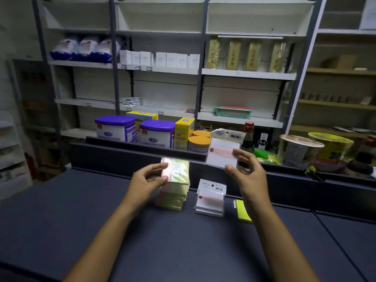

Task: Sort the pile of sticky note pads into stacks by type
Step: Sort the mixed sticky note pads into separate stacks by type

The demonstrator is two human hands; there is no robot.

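Note:
My left hand [149, 177] grips a shiny yellow wrapped pad [178, 170] by its left edge, just above a stack of the same yellow pads [173, 200] on the dark counter. My right hand [247, 169] pinches a white packaged pad [221, 153] with a pink band, held up in the air to the right. Below it a stack of white packaged pads [210, 199] stands on the counter. A bright yellow pad [243, 210] lies flat to the right of that stack.
A raised dark ledge [142, 147] runs along the counter's far edge. Behind it stand purple-lidded tins [156, 133], a yellow box [183, 133], orange-lidded jars [199, 143], a bottle [248, 137] and noodle cups [299, 149]. Shelving fills the back wall.

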